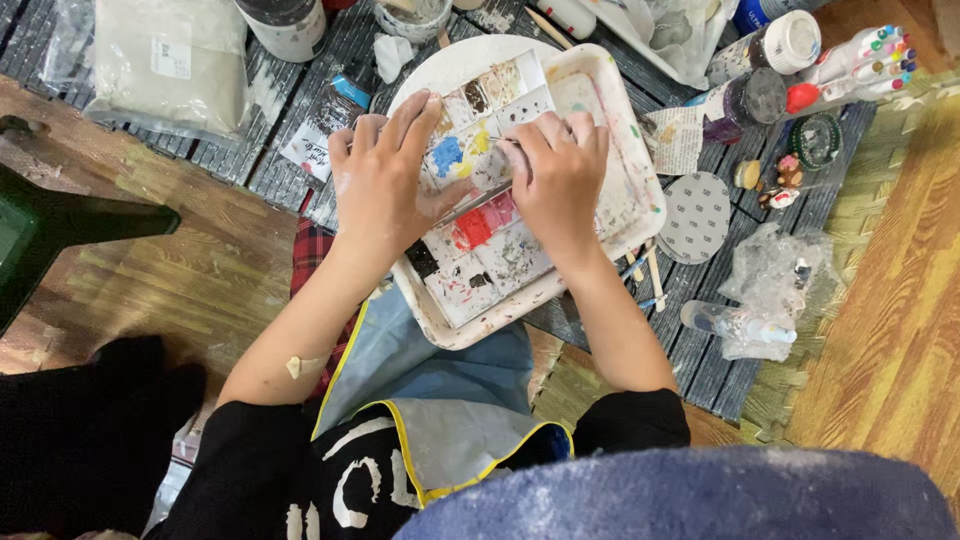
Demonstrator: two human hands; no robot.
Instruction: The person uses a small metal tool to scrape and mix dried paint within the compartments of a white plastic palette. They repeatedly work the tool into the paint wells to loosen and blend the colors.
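- At frame centre, the left hand (385, 185) lies flat, fingers spread, steadying the white paint palette (620, 215).
- The right hand (555, 180) pinches a thin metal tool (472, 204), angled low over the red well (473, 229).

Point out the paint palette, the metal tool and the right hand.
paint palette (480, 285): head view, stained lower wells.
metal tool (478, 202): head view, shaft between the hands.
right hand (560, 180): head view, back of the hand.

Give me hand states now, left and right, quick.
Left hand: open, fingers spread flat on the paint palette.
Right hand: closed on a thin metal tool over the palette.
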